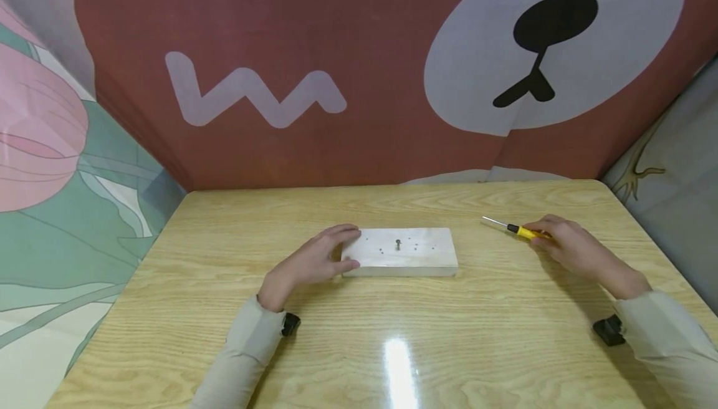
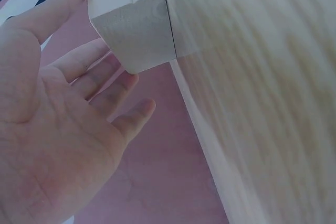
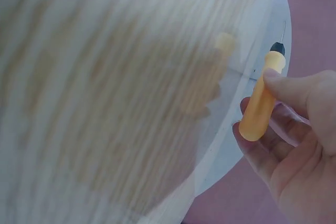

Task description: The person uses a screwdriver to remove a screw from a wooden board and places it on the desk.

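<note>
"Right hand [image 1: 574, 248] has thumb and fingers clamped on the yellow screwdriver [image 1: 524, 232], toward the table [image 1: 252, 211]'s right edge. The left?"

"Left hand [image 1: 315, 256] grips the wooden board [image 1: 406, 257] by its left end, nearer the table's far edge."

"How far along?"

"One screw [image 1: 398, 245] stands proud mid-board among small holes [image 1: 416, 245]. Screwdriver and screw are well apart, so turning it seems not yet done."

our left arm [image 1: 238, 350] reaches forward and inward; our left grip [image 1: 316, 258] spans wide, thumb [image 2: 58, 10] set well apart from the fingers [image 2: 84, 61], the little finger [image 2: 135, 119] free at its tip; our right arm [image 1: 667, 325] slants in from the right; our right grip [image 1: 569, 245] pinches, thumb [image 3: 294, 90] opposite curled fingers [image 3: 258, 156], its back turned up.
</note>
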Action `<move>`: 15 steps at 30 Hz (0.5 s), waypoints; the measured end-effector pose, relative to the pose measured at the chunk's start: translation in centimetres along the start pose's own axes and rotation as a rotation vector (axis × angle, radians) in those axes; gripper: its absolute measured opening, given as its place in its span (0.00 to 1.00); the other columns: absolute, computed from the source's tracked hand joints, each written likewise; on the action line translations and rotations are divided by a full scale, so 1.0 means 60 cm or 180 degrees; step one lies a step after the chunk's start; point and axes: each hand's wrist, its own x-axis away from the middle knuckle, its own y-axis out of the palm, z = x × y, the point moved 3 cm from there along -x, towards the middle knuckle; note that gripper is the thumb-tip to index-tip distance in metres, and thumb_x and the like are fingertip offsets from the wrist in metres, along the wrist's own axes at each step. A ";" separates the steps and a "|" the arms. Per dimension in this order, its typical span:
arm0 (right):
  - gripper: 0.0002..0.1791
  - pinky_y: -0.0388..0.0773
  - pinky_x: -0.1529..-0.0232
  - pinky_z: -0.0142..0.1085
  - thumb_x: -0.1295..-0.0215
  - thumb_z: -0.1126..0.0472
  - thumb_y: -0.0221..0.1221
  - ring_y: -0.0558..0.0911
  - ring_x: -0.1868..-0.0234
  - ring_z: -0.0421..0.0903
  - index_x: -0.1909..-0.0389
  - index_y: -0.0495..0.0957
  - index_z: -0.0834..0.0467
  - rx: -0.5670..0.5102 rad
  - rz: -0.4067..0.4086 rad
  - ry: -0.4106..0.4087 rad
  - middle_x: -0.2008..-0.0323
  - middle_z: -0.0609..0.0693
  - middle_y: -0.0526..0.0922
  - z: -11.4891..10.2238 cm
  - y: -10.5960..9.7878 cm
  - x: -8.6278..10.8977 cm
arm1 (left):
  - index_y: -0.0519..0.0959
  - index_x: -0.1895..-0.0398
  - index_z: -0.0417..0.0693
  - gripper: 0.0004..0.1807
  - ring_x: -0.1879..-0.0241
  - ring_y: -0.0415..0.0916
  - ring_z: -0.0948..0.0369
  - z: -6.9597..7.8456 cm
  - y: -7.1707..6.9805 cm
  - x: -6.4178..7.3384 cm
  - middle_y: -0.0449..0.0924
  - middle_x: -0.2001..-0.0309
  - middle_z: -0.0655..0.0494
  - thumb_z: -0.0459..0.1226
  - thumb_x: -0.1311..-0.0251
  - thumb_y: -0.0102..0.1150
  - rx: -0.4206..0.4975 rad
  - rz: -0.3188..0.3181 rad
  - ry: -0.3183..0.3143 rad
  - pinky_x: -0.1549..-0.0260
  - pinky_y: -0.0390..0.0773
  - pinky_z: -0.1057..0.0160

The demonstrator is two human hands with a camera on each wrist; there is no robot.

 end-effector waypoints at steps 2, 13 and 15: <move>0.18 0.74 0.72 0.32 0.43 0.74 0.66 0.78 0.67 0.42 0.50 0.81 0.69 -0.0002 0.0058 -0.0013 0.63 0.55 0.82 -0.002 -0.002 0.000 | 0.64 0.27 0.44 0.35 0.24 0.56 0.49 0.000 0.000 0.000 0.60 0.24 0.47 0.48 0.33 0.61 0.0002 -0.0001 -0.0009 0.25 0.59 0.47; 0.15 0.71 0.70 0.32 0.31 0.66 0.59 0.77 0.65 0.43 0.45 0.79 0.65 -0.0219 0.0201 0.0144 0.57 0.59 0.83 -0.017 -0.010 -0.003 | 0.64 0.26 0.44 0.36 0.24 0.56 0.50 0.001 -0.001 0.000 0.60 0.25 0.47 0.48 0.33 0.61 -0.0049 -0.0010 -0.0008 0.25 0.59 0.48; 0.15 0.73 0.69 0.34 0.30 0.64 0.59 0.78 0.62 0.45 0.45 0.79 0.65 -0.0233 0.0254 0.0143 0.57 0.59 0.84 -0.023 -0.013 -0.003 | 0.64 0.26 0.45 0.36 0.24 0.56 0.50 0.000 0.000 0.000 0.61 0.25 0.48 0.48 0.33 0.61 -0.0048 -0.0009 -0.0016 0.25 0.60 0.49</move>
